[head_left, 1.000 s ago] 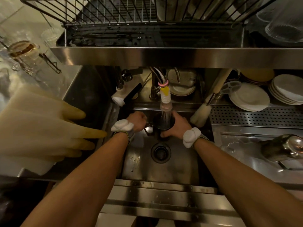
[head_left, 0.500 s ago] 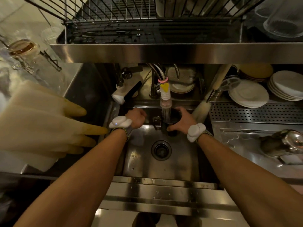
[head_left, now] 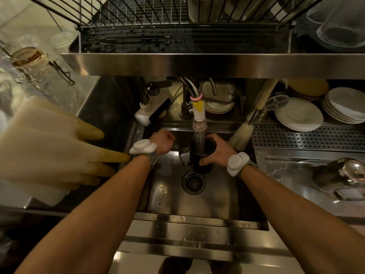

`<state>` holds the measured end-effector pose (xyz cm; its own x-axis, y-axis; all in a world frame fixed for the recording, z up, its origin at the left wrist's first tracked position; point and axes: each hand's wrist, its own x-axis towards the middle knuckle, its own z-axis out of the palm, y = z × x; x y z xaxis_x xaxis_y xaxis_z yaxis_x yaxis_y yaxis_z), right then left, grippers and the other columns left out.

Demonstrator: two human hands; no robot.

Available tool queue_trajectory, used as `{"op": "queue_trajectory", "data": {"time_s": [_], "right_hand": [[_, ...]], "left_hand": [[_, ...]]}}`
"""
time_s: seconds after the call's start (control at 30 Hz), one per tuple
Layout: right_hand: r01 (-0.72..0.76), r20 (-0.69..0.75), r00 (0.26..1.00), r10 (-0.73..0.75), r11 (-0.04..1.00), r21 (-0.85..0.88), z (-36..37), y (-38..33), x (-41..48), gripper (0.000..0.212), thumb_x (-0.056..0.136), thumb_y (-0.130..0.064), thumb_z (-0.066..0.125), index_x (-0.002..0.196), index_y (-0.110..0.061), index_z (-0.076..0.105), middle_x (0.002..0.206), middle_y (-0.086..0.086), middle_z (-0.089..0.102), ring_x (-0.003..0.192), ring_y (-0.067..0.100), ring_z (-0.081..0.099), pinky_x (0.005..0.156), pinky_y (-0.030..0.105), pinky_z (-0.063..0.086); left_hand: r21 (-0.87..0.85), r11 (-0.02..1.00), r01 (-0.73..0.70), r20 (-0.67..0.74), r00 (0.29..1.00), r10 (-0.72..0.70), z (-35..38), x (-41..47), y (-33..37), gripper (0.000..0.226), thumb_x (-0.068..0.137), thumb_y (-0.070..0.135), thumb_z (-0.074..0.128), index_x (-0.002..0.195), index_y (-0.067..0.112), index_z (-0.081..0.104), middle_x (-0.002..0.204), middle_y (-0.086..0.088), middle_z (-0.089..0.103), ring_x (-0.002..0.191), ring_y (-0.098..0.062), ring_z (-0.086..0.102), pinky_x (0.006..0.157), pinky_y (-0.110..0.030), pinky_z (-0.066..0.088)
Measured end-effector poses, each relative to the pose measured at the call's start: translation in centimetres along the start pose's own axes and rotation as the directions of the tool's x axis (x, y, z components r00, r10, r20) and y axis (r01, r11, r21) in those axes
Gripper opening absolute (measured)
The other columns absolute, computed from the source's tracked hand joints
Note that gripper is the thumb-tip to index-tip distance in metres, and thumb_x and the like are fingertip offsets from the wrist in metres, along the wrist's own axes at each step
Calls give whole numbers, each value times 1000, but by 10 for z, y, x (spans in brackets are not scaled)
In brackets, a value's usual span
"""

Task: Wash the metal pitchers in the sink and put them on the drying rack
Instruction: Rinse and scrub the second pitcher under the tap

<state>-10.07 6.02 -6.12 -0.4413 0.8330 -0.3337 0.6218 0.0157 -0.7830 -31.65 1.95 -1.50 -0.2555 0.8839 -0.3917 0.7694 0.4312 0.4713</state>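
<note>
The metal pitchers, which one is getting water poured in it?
The dark pitcher held in the right hand over the sink, directly under the running faucet. The shiny pitcher sits untouched on the right counter.

Both arms are bare, with no sleeves and no gloves. The left hand (head_left: pixel 162 142) and the right hand (head_left: pixel 217 150) each have a band at the wrist. On each band sits a smooth, white, lumpy pod (head_left: pixel 142 145), rounded like two pebbles stuck together. The straps under the pods look grey with a thin yellow-green edge.
</note>
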Motion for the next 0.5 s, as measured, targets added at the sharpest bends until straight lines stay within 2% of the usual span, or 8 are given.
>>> {"op": "queue_trajectory", "data": {"time_s": [0.1,0.27,0.4,0.5], "right_hand": [[1,-77,997,-2,1000,-10,3,-4,3,95,47,-24,90,129,-22,41,124,3,58,114,22,55,85,25,42],[7,20,1000,-7,1000,-6,5,-2,3,95,45,-27,90,126,-25,41,123,1,59,113,21,56,85,27,45],[-4,-79,997,1,999,-36,0,-2,5,98,47,-23,90,131,-20,40,128,5,58,118,24,54,90,26,42],[14,-46,999,-14,1000,3,6,-5,5,100,46,-24,90,132,-22,39,127,5,58,116,24,55,91,30,46]], "left_hand": [[-1,1000,6,-6,1000,-6,6,-3,0,28,88,10,47,103,21,68,121,-7,64,113,-27,59,95,-30,45],[7,1000,11,-5,1000,-11,10,-3,2,29,88,10,48,107,21,67,124,-8,63,116,-28,57,99,-32,45],[6,1000,-9,15,1000,9,15,-3,2,27,90,14,49,110,21,66,126,-7,62,118,-28,55,97,-30,42],[11,1000,-15,80,997,14,14,0,4,33,87,11,51,117,20,62,125,-7,61,118,-27,56,96,-30,43]]}}
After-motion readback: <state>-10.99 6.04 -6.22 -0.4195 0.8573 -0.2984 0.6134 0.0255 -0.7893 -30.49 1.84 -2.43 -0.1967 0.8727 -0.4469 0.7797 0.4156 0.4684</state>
